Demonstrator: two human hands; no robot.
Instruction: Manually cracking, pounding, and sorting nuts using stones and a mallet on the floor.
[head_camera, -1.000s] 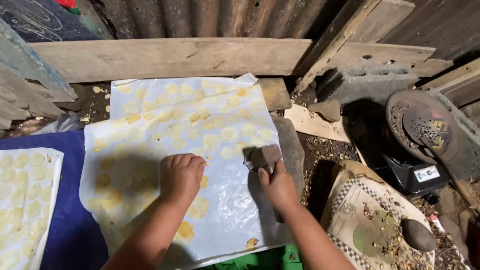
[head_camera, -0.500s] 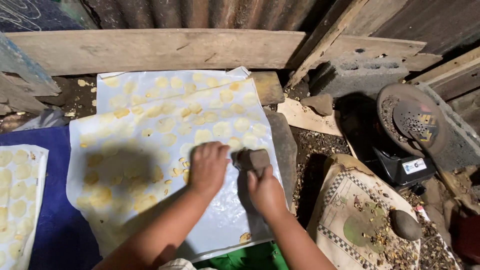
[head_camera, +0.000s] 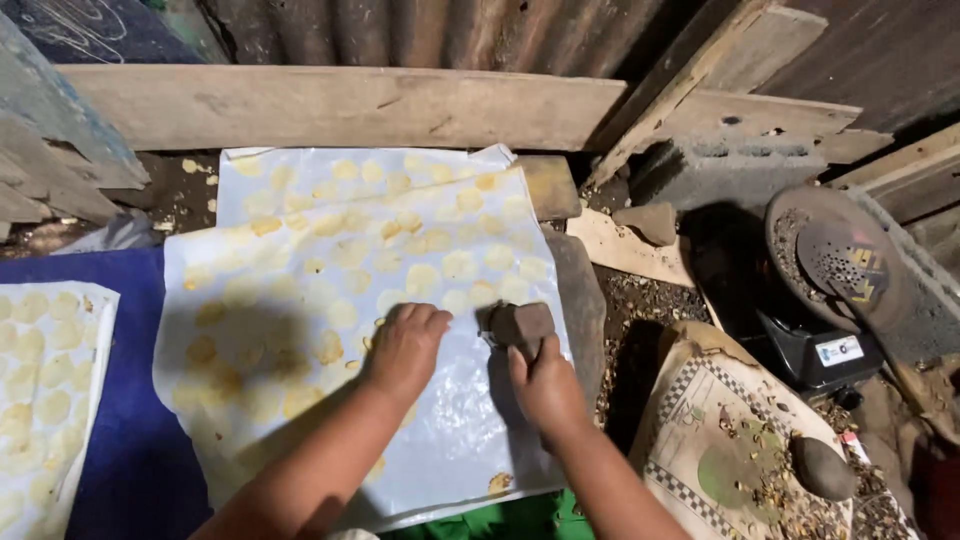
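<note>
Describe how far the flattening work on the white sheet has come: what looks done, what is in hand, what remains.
Done: pale flattened discs cover the upper white sheet. In hand: the right hand grips a mallet; the left hand presses the sheet beside it. Left: the sheet's near, lower-right part shows almost no discs.

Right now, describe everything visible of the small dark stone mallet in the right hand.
The small dark stone mallet has a blocky, brownish-grey head with rounded edges, rough and matte. Its handle is hidden inside the right hand, whose grip closes beneath the head. The head sits level over the right edge of the white plastic sheet dotted with flattened yellow discs, beside the left hand.
</note>
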